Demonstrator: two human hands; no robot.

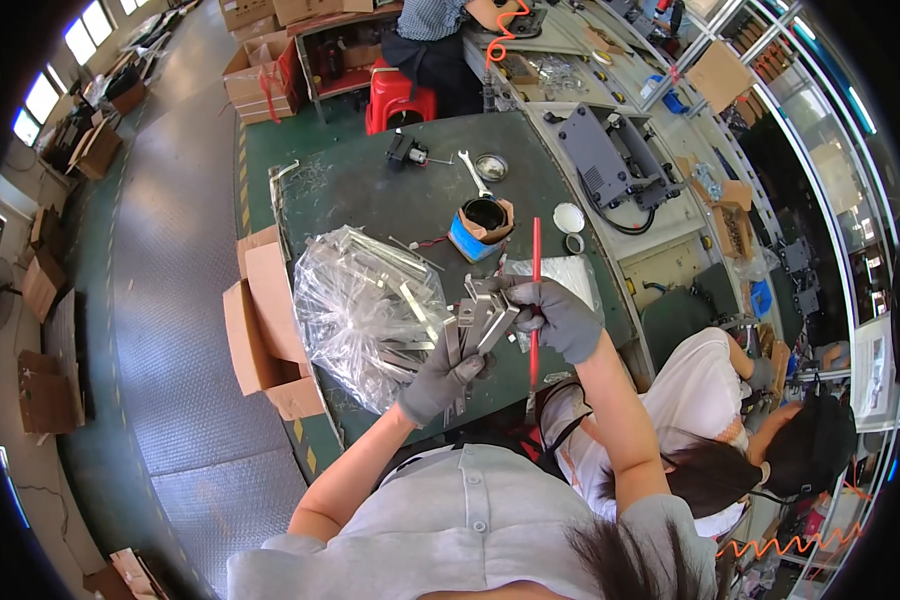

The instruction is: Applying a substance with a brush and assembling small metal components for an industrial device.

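Observation:
My left hand (pixel 438 388), in a grey work glove, is closed around several flat metal brackets (pixel 467 322) with bent ends. They fan upward from its fingers, above the near part of the green table. My right hand (pixel 567 318), also gloved, pinches the far ends of these brackets. A thin red stick (pixel 536 245) stands nearly upright in the same hand; its lower end is too blurred to make out. Left of my hands lies a clear plastic bag (pixel 355 310) with long metal strips in and on it. A blue container (pixel 473 240) with a dark opening stands beyond my hands.
A wrench (pixel 473 172), a small metal dish (pixel 491 167) and a black motor-like part (pixel 406 150) lie farther back on the table (pixel 355 190). White caps and packing sit to the right. Open cardboard boxes (pixel 262 330) adjoin the left edge. Co-workers (pixel 700 400) sit at right and far ahead.

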